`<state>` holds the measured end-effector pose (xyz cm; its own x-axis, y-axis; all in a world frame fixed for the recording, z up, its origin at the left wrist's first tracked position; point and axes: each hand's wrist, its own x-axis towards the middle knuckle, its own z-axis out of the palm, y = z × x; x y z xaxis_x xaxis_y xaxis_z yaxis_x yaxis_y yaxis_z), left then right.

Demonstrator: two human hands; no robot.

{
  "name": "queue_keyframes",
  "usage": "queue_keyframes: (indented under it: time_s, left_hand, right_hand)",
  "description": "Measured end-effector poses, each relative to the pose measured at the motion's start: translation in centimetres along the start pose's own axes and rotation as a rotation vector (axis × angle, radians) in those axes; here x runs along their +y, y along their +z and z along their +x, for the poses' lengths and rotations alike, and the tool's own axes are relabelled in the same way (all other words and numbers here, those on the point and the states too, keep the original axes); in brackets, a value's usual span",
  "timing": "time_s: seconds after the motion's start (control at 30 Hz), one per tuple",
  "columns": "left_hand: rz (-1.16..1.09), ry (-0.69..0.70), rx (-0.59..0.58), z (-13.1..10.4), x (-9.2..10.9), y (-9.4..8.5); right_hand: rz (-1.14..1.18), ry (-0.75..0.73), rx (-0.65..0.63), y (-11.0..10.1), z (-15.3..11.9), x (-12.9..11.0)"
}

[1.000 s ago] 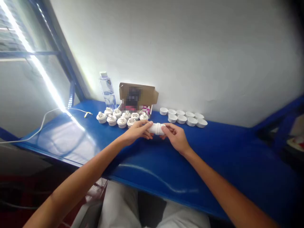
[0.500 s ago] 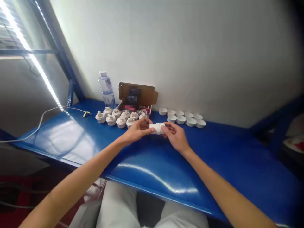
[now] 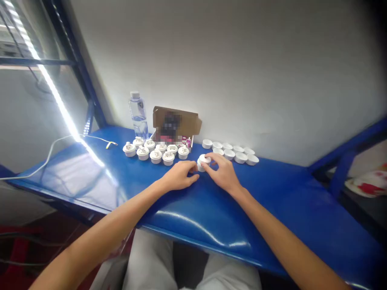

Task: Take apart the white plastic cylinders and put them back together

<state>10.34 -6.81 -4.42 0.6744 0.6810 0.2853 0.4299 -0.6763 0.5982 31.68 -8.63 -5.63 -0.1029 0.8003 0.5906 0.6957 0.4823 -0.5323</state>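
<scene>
Showing no legible writing: box (image 3: 176, 124).

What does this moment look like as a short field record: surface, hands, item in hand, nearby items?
surface: blue table against a pale wall
left hand: resting on the table, fingertips at the white round part
right hand: fingers over the same part
white round part: standing on the table between both hands
left group: white fittings with knobs in rows
right group: open white caps in rows
behind: water bottle, open cardboard box
far left: white cable
</scene>
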Motion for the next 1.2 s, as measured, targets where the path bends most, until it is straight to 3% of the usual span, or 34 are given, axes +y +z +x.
queue_keyframes:
  time_s: [0.27,0.37,0.47,0.6,0.73,0.93,1.0,1.1,1.2]
  left_hand:
    - [0.152,0.068,-0.053,-0.5,0.1,0.0]
    - [0.179,0.012,0.011,-0.6,0.1,-0.2]
    - [0.182,-0.094,0.102,-0.5,0.0,-0.5]
    - [0.193,-0.237,0.136,-0.3,-0.5,-0.4]
    - [0.186,-0.282,0.124,-0.1,-1.2,0.1]
    - [0.087,-0.302,0.170,0.2,-1.7,0.5]
    - [0.082,-0.294,0.194,0.1,-1.8,0.6]
    - [0.114,-0.245,0.266,0.1,-1.9,0.7]
    - [0.197,-0.156,0.328,0.4,-1.9,0.4]
  right_hand:
    - [-0.428,0.032,-0.162,2.2,8.5,3.4]
    - [-0.499,0.056,-0.209,2.9,11.2,4.3]
    - [-0.496,0.072,-0.224,3.3,12.0,5.0]
    - [-0.495,0.079,-0.145,3.3,10.7,5.6]
    - [-0.493,0.056,-0.187,3.0,8.8,5.6]
    - [-0.236,0.024,-0.185,1.9,6.0,3.4]
    - [-0.048,0.082,-0.134,1.6,4.5,2.3]
    - [0.293,0.297,-0.051,1.0,1.7,1.1]
    - [0.525,0.478,-0.050,0.2,-0.6,0.7]
